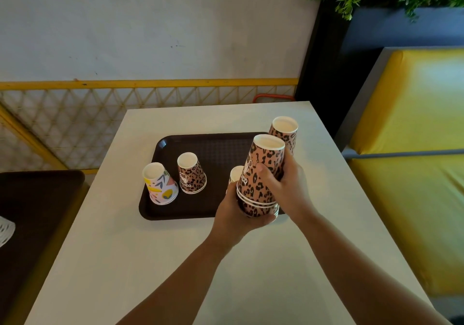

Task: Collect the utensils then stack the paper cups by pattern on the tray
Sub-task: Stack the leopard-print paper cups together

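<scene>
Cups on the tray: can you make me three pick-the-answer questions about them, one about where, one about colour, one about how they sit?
1. Where is the flowery cup?
A. tray's left end
B. yellow seat
C. floor

2. What colour is the tray?
A. white
B. dark brown
C. red

3. How do the cups sit?
A. on their sides
B. crushed
C. upside down

Answers:
1 A, it stands by the left rim.
2 B, brown against the white table.
3 C, the leopard stack in both hands shows wide rims at the bottom.
</scene>
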Demonstrator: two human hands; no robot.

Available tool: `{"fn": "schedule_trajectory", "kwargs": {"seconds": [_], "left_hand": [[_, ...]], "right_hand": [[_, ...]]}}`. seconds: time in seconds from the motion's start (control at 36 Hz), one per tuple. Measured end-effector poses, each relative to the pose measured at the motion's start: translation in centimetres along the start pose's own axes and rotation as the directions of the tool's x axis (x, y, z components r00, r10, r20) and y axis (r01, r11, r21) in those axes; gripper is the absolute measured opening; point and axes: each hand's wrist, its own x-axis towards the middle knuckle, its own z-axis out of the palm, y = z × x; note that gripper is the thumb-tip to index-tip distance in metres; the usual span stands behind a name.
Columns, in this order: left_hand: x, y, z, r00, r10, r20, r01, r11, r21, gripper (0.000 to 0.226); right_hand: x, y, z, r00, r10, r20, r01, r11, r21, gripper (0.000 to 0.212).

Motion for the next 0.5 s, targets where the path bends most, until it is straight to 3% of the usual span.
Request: {"fn": "schedule_trajectory", "kwargs": {"seconds": [0.08, 0.19, 0.36, 0.5], "left_hand": [[-0.2, -0.3, 0.3, 1.000, 0.004, -0.013, -0.004, 1.000, 0.015, 0.092], [-0.3, -0.6, 0.2, 0.998, 0.003, -0.058, 0.003, 0.995, 0.102, 0.074], [-0.3, -0.7, -0.1, 0.995, 0.030, -0.094, -0.019, 0.993, 0.118, 0.071], [-0.2, -0.7, -0.1, 0.995, 0.014, -0.097, -0.003, 0.994, 0.112, 0.069]], "right_hand": [[0.5, -0.6, -0.3, 0.999, -0.039, -0.035, 0.039, 0.999, -0.007, 0.050], [2.0, -2.4, -1.5, 0.990, -0.097, -0.098, 0.105, 0.991, 0.082, 0.052], [5.5, -5.5, -4.2, 0.888, -0.216, -0.406, 0.280, 0.955, 0.102, 0.058], [7.4, -4.1, -4.3, 0.895, -0.203, -0.397, 0.219, 0.976, -0.006, 0.067]]}}
